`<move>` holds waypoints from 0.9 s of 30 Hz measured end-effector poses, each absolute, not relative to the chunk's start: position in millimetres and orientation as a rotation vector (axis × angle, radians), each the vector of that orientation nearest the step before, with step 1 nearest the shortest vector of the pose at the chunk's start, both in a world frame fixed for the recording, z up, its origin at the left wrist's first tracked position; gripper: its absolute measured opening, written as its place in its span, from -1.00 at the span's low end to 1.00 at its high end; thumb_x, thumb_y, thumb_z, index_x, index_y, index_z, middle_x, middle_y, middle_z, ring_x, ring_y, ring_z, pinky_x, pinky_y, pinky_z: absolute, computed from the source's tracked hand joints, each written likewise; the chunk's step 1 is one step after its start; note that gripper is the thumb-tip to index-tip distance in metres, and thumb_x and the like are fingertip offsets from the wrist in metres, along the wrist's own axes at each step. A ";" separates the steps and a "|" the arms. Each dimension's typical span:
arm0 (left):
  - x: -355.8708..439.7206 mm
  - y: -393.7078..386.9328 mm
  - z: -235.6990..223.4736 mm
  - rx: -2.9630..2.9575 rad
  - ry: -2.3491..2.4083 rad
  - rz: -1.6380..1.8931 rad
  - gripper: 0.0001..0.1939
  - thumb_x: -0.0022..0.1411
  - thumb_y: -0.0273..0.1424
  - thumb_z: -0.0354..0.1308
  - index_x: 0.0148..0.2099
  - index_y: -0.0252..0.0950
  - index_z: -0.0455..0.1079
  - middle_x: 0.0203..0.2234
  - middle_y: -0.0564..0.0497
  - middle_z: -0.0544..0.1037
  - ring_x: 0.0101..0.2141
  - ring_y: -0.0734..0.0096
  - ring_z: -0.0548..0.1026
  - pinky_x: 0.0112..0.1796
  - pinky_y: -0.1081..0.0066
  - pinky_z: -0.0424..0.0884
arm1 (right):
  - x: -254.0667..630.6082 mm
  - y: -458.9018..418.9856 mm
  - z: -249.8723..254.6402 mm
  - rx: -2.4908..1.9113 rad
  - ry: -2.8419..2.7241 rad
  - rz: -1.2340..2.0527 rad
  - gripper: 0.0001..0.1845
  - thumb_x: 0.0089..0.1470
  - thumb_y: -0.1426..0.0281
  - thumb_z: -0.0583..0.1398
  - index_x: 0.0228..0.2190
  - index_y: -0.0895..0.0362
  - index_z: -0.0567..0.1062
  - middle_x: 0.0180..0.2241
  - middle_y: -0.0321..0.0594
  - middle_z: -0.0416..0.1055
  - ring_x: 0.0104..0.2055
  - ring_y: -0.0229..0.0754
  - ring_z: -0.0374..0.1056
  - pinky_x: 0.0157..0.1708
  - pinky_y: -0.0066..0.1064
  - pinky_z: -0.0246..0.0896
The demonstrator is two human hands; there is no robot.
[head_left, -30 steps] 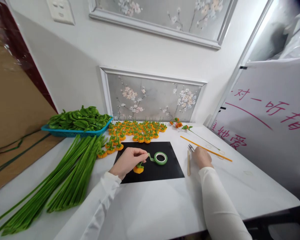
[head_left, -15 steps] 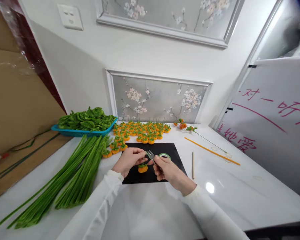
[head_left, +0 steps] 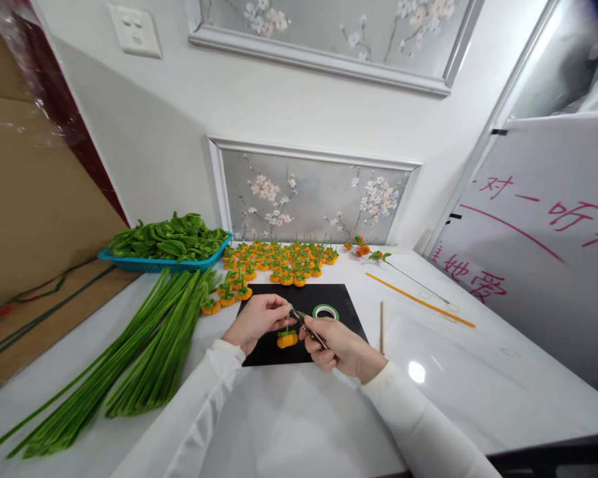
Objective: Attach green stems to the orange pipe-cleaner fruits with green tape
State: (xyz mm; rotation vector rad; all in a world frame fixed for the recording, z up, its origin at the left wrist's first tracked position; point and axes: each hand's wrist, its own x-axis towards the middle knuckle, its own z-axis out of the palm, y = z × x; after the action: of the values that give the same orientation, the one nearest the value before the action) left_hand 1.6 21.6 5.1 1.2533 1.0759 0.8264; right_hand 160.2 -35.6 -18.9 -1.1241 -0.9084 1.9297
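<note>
Left hand (head_left: 262,320) pinches an orange flower (head_left: 288,340) at its fingertips' six o'clock. Right hand (head_left: 341,346) grips snips (head_left: 315,336), long axis toward ten o'clock, tips beside those fingertips.

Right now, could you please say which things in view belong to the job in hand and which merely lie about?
Likely in use: orange flower (left hand), metal tool (right hand), green tape roll, black mat.
Seemingly lying about: wooden stick, orange strip, green stems.

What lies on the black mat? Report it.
On the black mat lies the green tape roll, its near part covered by the right hand. Anything beneath that or the left hand is hidden.
</note>
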 end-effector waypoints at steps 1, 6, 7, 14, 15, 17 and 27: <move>1.7 21.5 4.5 1.259 1.069 0.821 -0.76 -0.17 -0.39 0.39 -0.48 -0.39 0.40 -0.55 0.05 0.52 -0.45 0.45 0.57 -0.38 0.54 0.44 | 159.9 -35.1 -19.8 -1.105 -0.911 1.920 -0.63 0.26 0.19 -0.10 -0.49 0.13 0.22 -0.73 -0.54 -0.03 -0.79 -0.50 -0.30 -0.76 -0.61 -0.47; 2.5 22.0 1.7 1.279 1.039 0.793 -0.74 -0.17 -0.37 0.39 -0.47 -0.40 0.40 -0.54 0.06 0.51 -0.44 0.45 0.57 -0.34 0.52 0.45 | 158.1 -33.8 -25.6 -1.031 -0.931 1.851 -0.63 0.18 0.12 0.02 -0.48 0.13 0.24 -0.70 -0.53 0.00 -0.78 -0.51 -0.25 -0.76 -0.62 -0.44; 2.5 22.1 1.4 1.281 1.034 0.788 -0.74 -0.17 -0.36 0.39 -0.47 -0.40 0.40 -0.54 0.06 0.51 -0.44 0.45 0.57 -0.34 0.52 0.45 | 157.7 -33.7 -26.5 -1.028 -0.932 1.843 -0.62 0.17 0.10 0.03 -0.48 0.14 0.25 -0.70 -0.53 0.00 -0.78 -0.51 -0.25 -0.76 -0.62 -0.44; 2.7 20.9 2.2 1.300 1.030 0.776 -0.77 -0.14 -0.37 0.36 -0.46 -0.40 0.42 -0.55 0.07 0.50 -0.45 0.49 0.55 -0.34 0.54 0.44 | 156.4 -33.2 -28.4 -1.011 -0.956 1.796 -0.62 0.15 0.09 0.05 -0.49 0.13 0.24 -0.69 -0.54 -0.02 -0.75 -0.50 -0.26 -0.75 -0.61 -0.45; 2.9 20.6 2.6 1.304 1.031 0.774 -0.77 -0.13 -0.37 0.36 -0.46 -0.40 0.43 -0.55 0.07 0.50 -0.46 0.50 0.55 -0.34 0.54 0.44 | 156.7 -33.2 -28.2 -1.018 -0.957 1.792 -0.62 0.14 0.08 0.05 -0.49 0.13 0.24 -0.69 -0.54 -0.03 -0.75 -0.50 -0.26 -0.75 -0.61 -0.45; 3.4 20.1 3.2 1.309 1.033 0.772 -0.78 -0.13 -0.37 0.35 -0.46 -0.40 0.43 -0.56 0.07 0.50 -0.48 0.52 0.54 -0.35 0.54 0.44 | 156.9 -33.3 -27.9 -1.031 -0.961 1.785 -0.61 0.14 0.07 0.06 -0.49 0.13 0.24 -0.69 -0.54 -0.03 -0.75 -0.50 -0.26 -0.75 -0.61 -0.45; 2.7 20.1 4.4 1.315 1.037 0.776 -0.73 -0.17 -0.34 0.38 -0.45 -0.40 0.44 -0.52 0.01 0.53 -0.41 0.37 0.58 -0.32 0.47 0.47 | 163.3 -28.7 -27.0 -1.109 -1.030 1.552 -0.60 0.12 0.02 0.01 -0.47 0.09 0.24 -0.67 -0.52 -0.01 -0.75 -0.45 -0.21 -0.75 -0.57 -0.35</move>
State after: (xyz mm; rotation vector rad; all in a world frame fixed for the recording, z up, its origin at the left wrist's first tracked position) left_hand 2.7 20.1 4.4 1.3145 1.0370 0.7759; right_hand 163.3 -28.7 -27.0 -1.1095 -1.0304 1.5519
